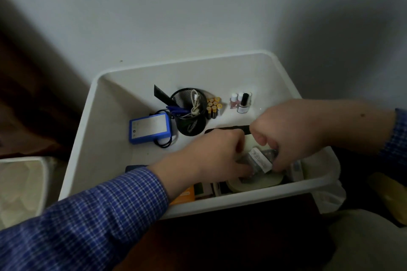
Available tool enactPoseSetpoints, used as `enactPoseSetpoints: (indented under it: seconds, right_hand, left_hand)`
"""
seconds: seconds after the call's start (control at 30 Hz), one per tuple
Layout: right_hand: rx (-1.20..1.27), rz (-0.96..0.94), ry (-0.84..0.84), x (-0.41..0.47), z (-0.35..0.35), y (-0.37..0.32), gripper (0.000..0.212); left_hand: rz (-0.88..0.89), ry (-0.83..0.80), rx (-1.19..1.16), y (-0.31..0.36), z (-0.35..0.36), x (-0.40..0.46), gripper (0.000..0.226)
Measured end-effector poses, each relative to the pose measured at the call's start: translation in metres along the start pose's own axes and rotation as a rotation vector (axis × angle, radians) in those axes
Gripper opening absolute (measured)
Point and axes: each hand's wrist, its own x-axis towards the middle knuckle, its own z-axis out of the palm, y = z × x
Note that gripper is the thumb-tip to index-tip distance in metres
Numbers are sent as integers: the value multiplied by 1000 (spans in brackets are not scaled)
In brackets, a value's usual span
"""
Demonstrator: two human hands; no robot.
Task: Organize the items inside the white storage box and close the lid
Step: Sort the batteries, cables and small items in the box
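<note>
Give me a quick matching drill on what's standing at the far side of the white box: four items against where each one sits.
Items:
1. mesh cup
2. batteries
3. nail polish bottles
4. blue device

Places:
A. farthest right of the four, near the box's back wall
B. left of the mesh cup, a black cable under it
C. between the blue device and the batteries, a coiled white cable inside
D. upright cluster against the mesh cup's right side

Pairs: 1-C, 2-D, 3-A, 4-B
</note>
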Motion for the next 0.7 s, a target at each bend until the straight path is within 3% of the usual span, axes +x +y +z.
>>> enactPoseSetpoints:
  seconds: [0.2, 0.4, 0.57, 0.7]
  right_hand:
    - [-91, 3, 131, 8, 22, -4, 38]
    - [-51, -14, 170, 13, 25, -3, 30]
    - [230, -58, 184, 7, 8, 10, 23]
    - [472, -206, 302, 4, -17, 2, 14]
  left_hand:
    - [19, -11, 1, 4, 2, 4, 25]
    - [-11, -92, -165, 2, -10, 3, 18]
    - [-12, -80, -204, -15, -49, -10, 15]
    - [-43, -153, -134, -58, -93, -42, 11]
